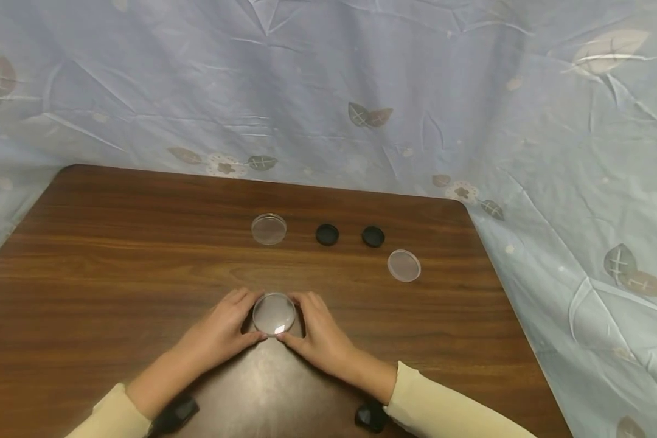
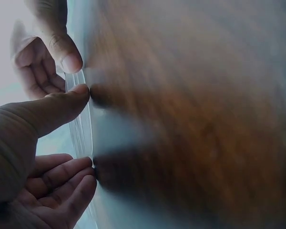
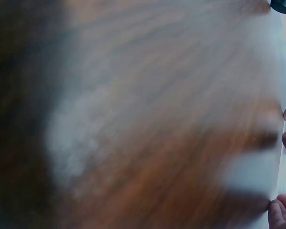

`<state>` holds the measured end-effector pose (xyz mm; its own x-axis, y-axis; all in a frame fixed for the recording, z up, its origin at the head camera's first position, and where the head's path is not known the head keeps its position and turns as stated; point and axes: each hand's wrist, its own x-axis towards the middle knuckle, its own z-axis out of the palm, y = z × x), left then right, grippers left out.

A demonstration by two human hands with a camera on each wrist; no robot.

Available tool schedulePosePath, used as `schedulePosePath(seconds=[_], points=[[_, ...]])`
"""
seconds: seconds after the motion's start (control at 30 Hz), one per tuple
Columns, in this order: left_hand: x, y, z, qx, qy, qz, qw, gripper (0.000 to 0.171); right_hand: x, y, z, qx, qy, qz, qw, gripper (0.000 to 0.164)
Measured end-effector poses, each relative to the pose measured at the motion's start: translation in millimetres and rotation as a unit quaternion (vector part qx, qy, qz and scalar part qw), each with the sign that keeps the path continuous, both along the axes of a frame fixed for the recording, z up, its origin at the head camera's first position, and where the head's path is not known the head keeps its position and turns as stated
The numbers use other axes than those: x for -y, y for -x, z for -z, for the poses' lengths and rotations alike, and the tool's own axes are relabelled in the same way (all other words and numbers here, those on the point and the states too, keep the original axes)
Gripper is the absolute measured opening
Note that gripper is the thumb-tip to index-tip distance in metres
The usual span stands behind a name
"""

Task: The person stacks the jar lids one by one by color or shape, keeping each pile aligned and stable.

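A clear, shallow round dish, like a petri dish, lies flat on the brown wooden table between both hands. My left hand grips its left side, thumb at the near edge and fingers at the far edge. On the opposite side my right hand holds it the same way, the two thumb tips close together at the near rim. Seen edge-on in the left wrist view, the dish wall sits low at the tabletop between thumb and fingers. Only fingertips and a sliver of dish show in the right wrist view.
Farther back on the table stand another clear round dish, a black round cap, a second black cap and a clear flat disc. A patterned pale curtain hangs behind and to the right.
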<state>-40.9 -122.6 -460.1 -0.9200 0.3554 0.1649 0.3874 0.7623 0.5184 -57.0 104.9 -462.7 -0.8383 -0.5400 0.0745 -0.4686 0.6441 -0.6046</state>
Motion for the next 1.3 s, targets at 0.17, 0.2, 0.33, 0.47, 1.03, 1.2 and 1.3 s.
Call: schedulePosePath(seconds=[0.17, 0.2, 0.33, 0.47, 1.03, 1.2, 1.3], points=[[-4.9, 1.7, 0.2, -0.009, 0.001, 0.008, 0.9999, 0.070, -4.6, 0.1, 2.2, -0.015, -0.001, 0.002, 1.000, 0.069], [-5.7, 2.0, 0.2, -0.010, 0.000, 0.008, 0.9999, 0.070, -5.5, 0.0, 2.8, -0.018, -0.002, 0.002, 1.000, 0.069], [-7.9, 2.9, 0.2, -0.009, 0.002, 0.011, 0.9999, 0.070, -8.9, -0.4, 4.2, -0.021, -0.005, 0.003, 1.000, 0.069], [-7.8, 2.5, -0.3, -0.005, 0.000, 0.019, 0.9998, 0.069, -11.0, -1.2, 4.2, -0.013, -0.007, 0.002, 1.000, 0.071], [-12.4, 25.9, -35.0, 0.015, -0.009, 0.061, 0.9980, 0.064, -81.1, 4.7, -18.4, -0.015, 0.058, 0.070, 0.996, 0.073], [-44.2, 61.5, -61.2, 0.004, -0.042, 0.108, 0.9933, 0.056, -134.2, 27.5, -25.0, -0.083, 0.103, 0.135, 0.982, 0.066], [-69.9, 84.9, -65.0, 0.019, -0.050, 0.137, 0.9891, 0.053, -162.6, 43.8, -20.9, -0.077, 0.114, 0.176, 0.975, 0.066]])
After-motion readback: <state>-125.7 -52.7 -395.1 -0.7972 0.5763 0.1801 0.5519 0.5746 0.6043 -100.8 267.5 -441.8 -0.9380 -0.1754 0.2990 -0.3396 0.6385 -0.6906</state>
